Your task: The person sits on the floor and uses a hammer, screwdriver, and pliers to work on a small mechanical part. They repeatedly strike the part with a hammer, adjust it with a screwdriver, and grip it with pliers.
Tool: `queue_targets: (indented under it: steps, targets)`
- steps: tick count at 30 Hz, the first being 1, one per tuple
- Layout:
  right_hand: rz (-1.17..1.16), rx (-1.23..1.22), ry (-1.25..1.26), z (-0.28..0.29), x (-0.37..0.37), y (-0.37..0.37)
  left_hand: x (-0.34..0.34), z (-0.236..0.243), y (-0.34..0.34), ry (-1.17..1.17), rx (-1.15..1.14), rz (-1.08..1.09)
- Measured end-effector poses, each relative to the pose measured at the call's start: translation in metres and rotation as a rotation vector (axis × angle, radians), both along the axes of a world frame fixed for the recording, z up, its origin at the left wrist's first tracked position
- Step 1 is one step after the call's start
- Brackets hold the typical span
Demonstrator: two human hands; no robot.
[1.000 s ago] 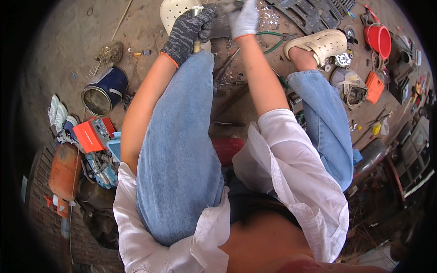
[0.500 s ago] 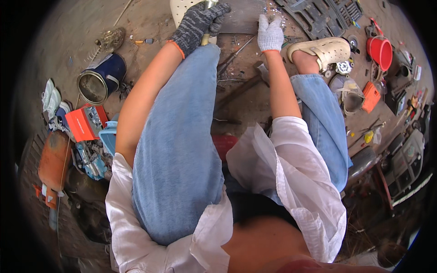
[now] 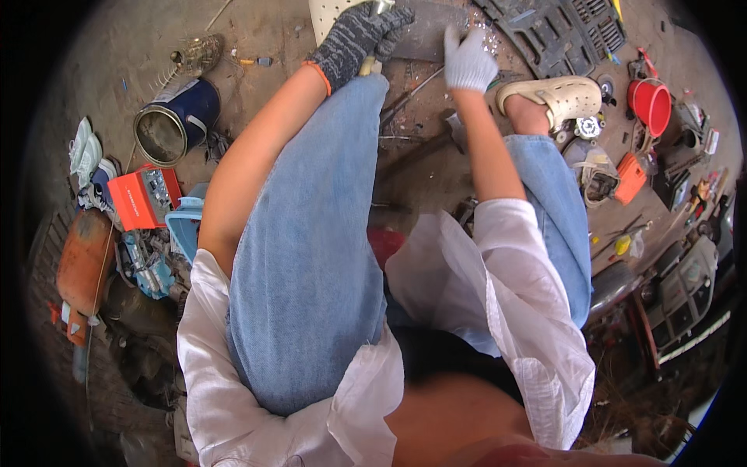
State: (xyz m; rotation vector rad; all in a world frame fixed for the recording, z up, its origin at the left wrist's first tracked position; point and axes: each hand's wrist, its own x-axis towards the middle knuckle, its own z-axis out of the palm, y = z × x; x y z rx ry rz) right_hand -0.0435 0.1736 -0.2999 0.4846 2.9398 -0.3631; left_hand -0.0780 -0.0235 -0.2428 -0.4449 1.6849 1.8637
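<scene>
My left hand (image 3: 362, 39), in a dark grey knit glove with an orange cuff, is closed around a pale yellowish rod-like piece (image 3: 371, 68) just beyond my left knee. The glove hides most of that piece, so its kind cannot be made out. A flat dark metal plate (image 3: 428, 33) lies on the ground between my hands. At the plate's right edge is my right hand (image 3: 471, 62), in a white knit glove. Its thumb and fingers stand apart, and nothing shows between them. Small shiny bits (image 3: 490, 40) are scattered beside it.
An open black tool case (image 3: 537, 35) lies at the far right, above my clog (image 3: 560, 100). Farther right is a red bucket (image 3: 650, 105). At left are a blue can (image 3: 177, 121), a red box (image 3: 132, 198) and an orange tank (image 3: 84, 253). A hammer-like tool (image 3: 416, 154) lies between my legs.
My right hand has drawn slightly back toward me and turned, its fingers tilting left. The left hand keeps its grip. The whole view has shifted a little.
</scene>
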Motion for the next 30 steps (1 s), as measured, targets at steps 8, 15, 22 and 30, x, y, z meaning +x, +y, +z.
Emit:
queue_targets:
  steps: [8, 15, 22, 30]
  targets:
    - [-0.002, 0.104, 0.198, -0.003, -0.035, 0.017, -0.002, 0.004, 0.007, -0.016, 0.14, -0.019]
    - [0.052, 0.062, 0.096, -0.01, 0.023, 0.001, 0.002, -0.006, -0.001, -0.05, 0.129, 0.011]
    - [-0.037, 0.084, 0.091, -0.005, -0.006, 0.005, 0.003, 0.006, -0.001, -0.045, 0.125, -0.017]
    - [-0.455, -0.257, 0.629, -0.02, 0.017, 0.031, 0.002, -0.003, 0.013, -0.054, 0.473, 0.279]
